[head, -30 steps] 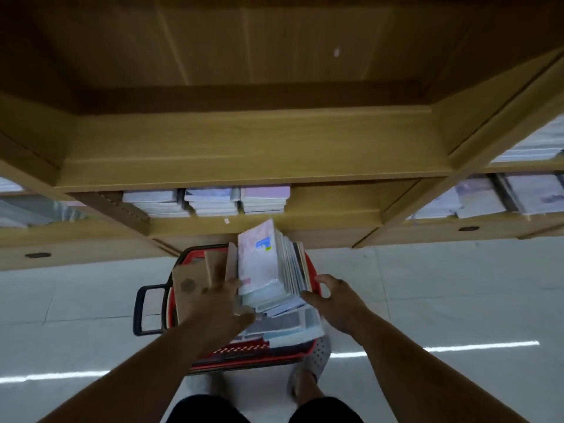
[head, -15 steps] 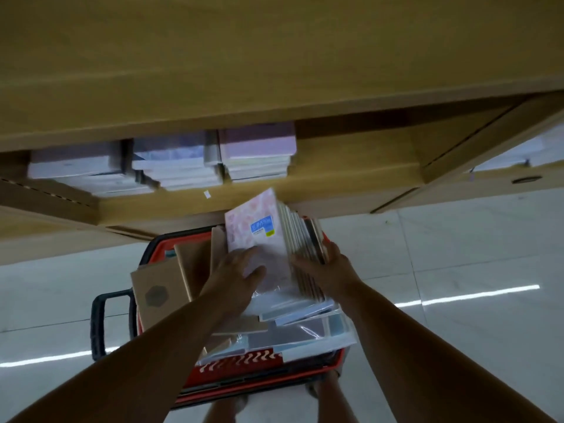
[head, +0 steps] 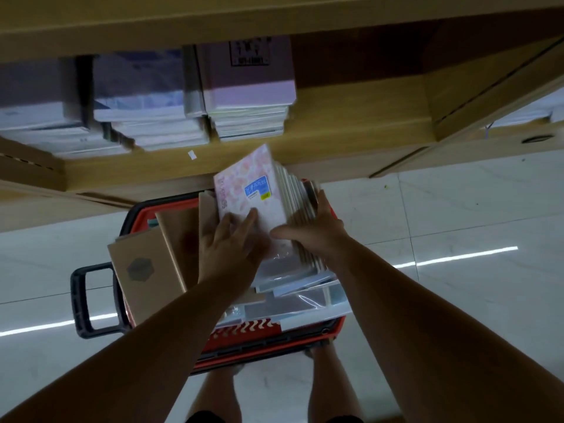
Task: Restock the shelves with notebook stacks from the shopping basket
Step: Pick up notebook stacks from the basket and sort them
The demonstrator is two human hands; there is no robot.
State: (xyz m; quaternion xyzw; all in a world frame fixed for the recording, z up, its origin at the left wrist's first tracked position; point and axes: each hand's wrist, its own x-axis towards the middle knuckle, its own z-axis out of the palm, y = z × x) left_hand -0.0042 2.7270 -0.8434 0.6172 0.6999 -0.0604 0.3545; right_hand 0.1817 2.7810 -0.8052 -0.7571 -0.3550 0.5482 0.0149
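A red shopping basket (head: 265, 346) with a black handle stands on the floor below the shelf, full of notebooks. A stack of notebooks (head: 250, 190) with a pink flowered front cover and a blue label stands tilted on edge in the basket. My left hand (head: 227, 248) lies flat on the pink cover. My right hand (head: 314, 233) grips the stack's right side and back. Together both hands hold the stack. Brown kraft notebooks (head: 143, 270) lean at the basket's left side.
The low wooden shelf (head: 351, 135) holds three piles of notebooks (head: 247, 96) at its left and middle; its right part is bare wood. A higher shelf board (head: 274, 16) overhangs at the top. White tiled floor surrounds the basket, and my legs show under it.
My view has dropped and come closer to the basket and low shelf. My right hand has closed onto the stack's side, and the stack is now gripped between both hands.
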